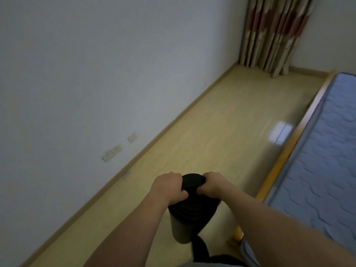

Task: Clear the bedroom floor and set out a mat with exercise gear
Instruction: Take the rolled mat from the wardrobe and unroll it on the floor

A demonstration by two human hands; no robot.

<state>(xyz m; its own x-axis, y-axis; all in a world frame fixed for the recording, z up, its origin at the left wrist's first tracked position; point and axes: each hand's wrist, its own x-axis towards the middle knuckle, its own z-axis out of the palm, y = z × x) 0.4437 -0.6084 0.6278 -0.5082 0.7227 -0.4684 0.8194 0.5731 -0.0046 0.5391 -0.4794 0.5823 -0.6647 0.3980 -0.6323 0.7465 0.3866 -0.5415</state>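
**Two hands on the strap, mat still rolled**

I've got both hands up close together here: left hand (169,186) and right hand (212,185) each curled tight round the black strap (193,180) that loops over the top of the rolled mat (189,211). The roll stands on end between my forearms, held in front of me above the floor (221,132), its coiled layers facing the camera.

My read: the strap has to come off before anything unrolls. Best to pull it evenly from both sides and slide it over the end, keeping the roll upright so it doesn't spring loose.

Count from here: one mat, one strap, two hands. Further out, one bed (316,151) along the right, one curtain (273,33) in the far corner, two wall plates (111,153) low on the left wall. No other exercise gear visible.
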